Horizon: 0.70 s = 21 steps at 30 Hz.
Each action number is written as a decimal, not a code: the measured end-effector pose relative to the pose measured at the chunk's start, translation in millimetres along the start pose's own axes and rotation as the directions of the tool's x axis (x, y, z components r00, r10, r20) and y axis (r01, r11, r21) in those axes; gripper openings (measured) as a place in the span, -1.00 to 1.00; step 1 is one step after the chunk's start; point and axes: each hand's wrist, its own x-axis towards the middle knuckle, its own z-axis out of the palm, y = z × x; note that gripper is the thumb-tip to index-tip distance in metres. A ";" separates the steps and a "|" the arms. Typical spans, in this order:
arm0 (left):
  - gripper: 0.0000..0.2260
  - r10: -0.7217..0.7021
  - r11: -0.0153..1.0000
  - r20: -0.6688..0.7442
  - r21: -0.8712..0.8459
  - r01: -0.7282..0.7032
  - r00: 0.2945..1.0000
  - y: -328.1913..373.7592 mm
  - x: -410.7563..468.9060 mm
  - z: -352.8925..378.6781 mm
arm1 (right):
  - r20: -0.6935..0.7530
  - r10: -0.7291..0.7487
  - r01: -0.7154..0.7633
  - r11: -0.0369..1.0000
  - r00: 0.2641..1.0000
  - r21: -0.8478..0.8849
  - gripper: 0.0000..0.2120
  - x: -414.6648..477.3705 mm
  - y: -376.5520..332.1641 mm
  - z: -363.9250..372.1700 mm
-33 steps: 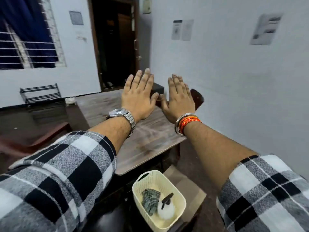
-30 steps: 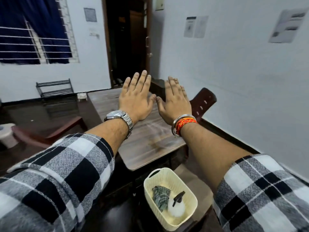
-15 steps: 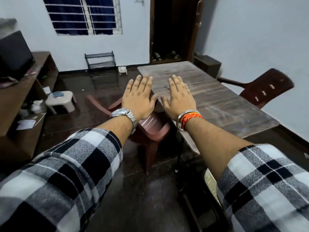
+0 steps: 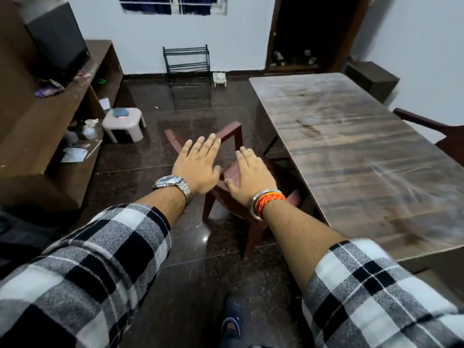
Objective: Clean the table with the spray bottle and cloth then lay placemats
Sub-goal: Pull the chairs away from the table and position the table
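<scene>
Both my arms stretch forward, palms down, fingers straight and holding nothing. My left hand [image 4: 198, 165] with a steel watch and my right hand [image 4: 251, 175] with a bangle and orange thread hover over a brown plastic chair [image 4: 232, 202]. The long wooden table [image 4: 356, 156] lies to the right of my hands, its top bare with pale smears. The spray bottle, cloth and placemats are out of view.
A second chair [image 4: 437, 131] stands at the table's far right side. A wooden shelf unit [image 4: 50, 126] with a dark screen lines the left wall, a small white stool [image 4: 124, 123] beside it. A black wire rack [image 4: 188, 71] stands by the back wall. My shoe [image 4: 232, 320] is on the dark floor.
My view has swung left and down: the table moved to the right of the frame, and the basket with cloth and spray bottle dropped out of sight. Both hands stay flat and empty.
</scene>
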 end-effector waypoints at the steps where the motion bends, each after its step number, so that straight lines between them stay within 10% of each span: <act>1: -0.37 -0.001 1.000 0.042 -0.005 0.001 0.999 -8.1 8.5 5.0 | 0.028 -0.011 0.011 1.000 1.000 0.014 -0.23 9.3 -0.8 9.9; 13: -0.13 0.151 0.964 0.474 0.122 -0.235 0.868 -73.7 83.4 59.8 | 0.383 0.040 -0.066 0.996 0.923 0.053 -0.31 83.4 -25.9 91.0; 21: -0.54 0.452 0.840 0.406 0.107 -0.533 0.794 -133.1 140.1 85.6 | 0.464 0.430 -0.480 0.877 0.775 -0.011 -0.65 109.8 -54.8 91.1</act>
